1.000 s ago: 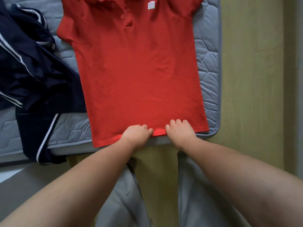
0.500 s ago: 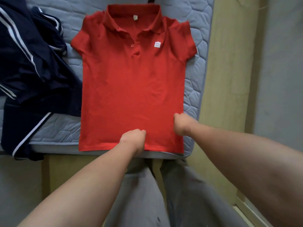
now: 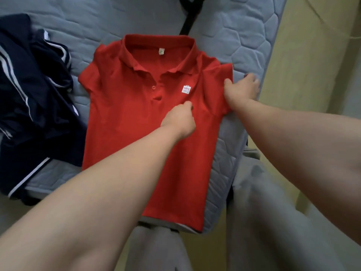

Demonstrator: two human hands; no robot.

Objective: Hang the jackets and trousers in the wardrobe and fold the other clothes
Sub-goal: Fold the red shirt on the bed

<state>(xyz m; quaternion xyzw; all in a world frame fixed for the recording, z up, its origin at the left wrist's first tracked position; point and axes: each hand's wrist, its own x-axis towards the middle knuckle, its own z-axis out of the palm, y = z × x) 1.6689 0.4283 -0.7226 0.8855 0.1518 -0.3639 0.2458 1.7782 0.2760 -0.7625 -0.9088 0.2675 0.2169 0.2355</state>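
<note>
A quilted grey-blue mattress (image 3: 244,45) fills the view — a pale yellowish wooden surface (image 3: 304,79) runs along its right edge.

1. We find bare mattress (image 3: 88,22) beyond the collar of the red polo shirt (image 3: 127,124), where a hand could pass.
2. A black strap (image 3: 190,18) crosses that stretch and meets the collar, splitting it.
3. At our left the navy clothes pile (image 3: 29,85) bulks up. A narrow strip of mattress parts it from the sleeve, and lower down it touches the shirt's side.
4. At our right, our right hand (image 3: 241,89) grips the sleeve and fills the strip by the mattress edge. A yellowish panel (image 3: 312,94) stands near.
5. Our left hand (image 3: 178,119) and forearm cross the shirt's middle.
</note>
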